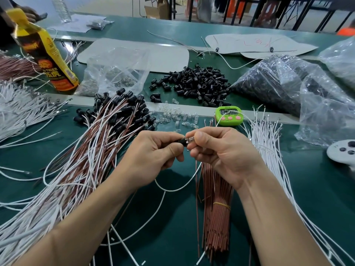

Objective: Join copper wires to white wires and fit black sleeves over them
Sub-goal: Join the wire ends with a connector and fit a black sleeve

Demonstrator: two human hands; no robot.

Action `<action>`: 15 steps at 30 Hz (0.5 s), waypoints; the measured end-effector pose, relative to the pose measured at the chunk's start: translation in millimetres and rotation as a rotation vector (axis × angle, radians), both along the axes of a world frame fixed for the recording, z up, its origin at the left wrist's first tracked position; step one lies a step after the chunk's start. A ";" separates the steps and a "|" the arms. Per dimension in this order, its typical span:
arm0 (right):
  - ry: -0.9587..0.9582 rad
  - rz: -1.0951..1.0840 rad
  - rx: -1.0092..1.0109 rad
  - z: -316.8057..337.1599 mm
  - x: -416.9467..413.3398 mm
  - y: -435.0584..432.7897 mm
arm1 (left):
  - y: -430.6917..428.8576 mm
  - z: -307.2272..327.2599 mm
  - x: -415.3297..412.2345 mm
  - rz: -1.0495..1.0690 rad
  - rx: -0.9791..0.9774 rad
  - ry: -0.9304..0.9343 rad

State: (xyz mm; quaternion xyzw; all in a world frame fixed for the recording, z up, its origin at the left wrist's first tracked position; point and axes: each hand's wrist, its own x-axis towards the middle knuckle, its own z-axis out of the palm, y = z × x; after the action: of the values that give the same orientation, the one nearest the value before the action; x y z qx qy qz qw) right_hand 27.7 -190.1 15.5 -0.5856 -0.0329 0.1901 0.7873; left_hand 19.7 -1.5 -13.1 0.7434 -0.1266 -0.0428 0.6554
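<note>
My left hand [153,152] pinches a black sleeve [182,141] at the middle of the view. My right hand [221,150] pinches a small clear bulb [190,140] against the sleeve's open end. A white wire [178,188] and a copper wire [196,181] hang down from between the hands. A bundle of copper wires [217,217] tied with a rubber band lies below my right hand. Loose white wires [269,143] fan out to the right. A heap of joined wires with black sleeves [107,135] lies to the left.
Loose black sleeves [197,85] are piled at the back, clear bulbs [172,116] scattered before them. A green timer [228,115], plastic bags [284,83], a yellow bottle [46,52] and a white controller [343,152] stand around on the green table [172,227].
</note>
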 end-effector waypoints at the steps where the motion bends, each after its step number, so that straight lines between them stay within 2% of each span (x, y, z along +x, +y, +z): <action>1: -0.003 0.005 -0.007 -0.1 -0.7 0.4 | 0.6 0.9 0.2 0.010 0.004 -0.008; 7: 0.001 -0.006 -0.020 -1.7 -0.9 2.9 | 3.5 3.0 1.9 -0.004 0.067 0.065; 12: 0.020 -0.026 0.034 -2.2 1.9 1.1 | -1.2 7.1 0.3 0.017 -0.160 0.252; 15: 0.028 -0.015 0.039 -3.3 1.8 0.2 | -1.4 9.3 -0.7 0.021 -0.225 0.284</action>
State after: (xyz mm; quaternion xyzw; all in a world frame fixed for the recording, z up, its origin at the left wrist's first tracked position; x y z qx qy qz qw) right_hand 29.5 -189.9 12.2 -0.5676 -0.0213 0.1917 0.8004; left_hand 19.0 -2.9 -3.7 0.6531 -0.0292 -0.1261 0.7462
